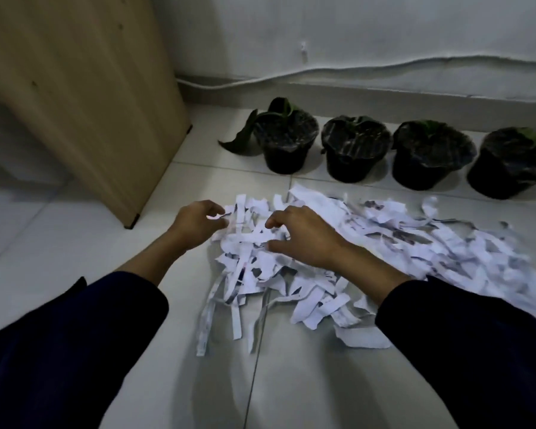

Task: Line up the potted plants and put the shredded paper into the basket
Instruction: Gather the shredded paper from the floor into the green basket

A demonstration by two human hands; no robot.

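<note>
the four pots (356,150) are sitting in a row along the wall at 12 to 2 o'clock, rims near each other, so i'm judging the lining-up part as done. i'm working the paper step now. the shredded paper (369,243) is lying spread over the floor tiles (291,382), from centre out to 3 o'clock, strips trailing down toward 6 o'clock.

my left hand (198,224) is sitting at the 9 o'clock edge of the pile, fingers curled in, pinching what looks like one strip at the fingertips. my right hand (304,236) is hovering over the pile's near-left part, fingers bent like a claw, partly open and gripping nothing, fingertips close to or just touching the top strips, can't tell which.

basket isn't showing anywhere in view, so i can't say where it is. the wooden cabinet (84,97) is standing at 10 o'clock, clear of the pile.

next move, as i'm reading it: raking both hands inward to bunch a handful, squeezing firm since loose strips will be slipping out, lifting, then finding the basket.
</note>
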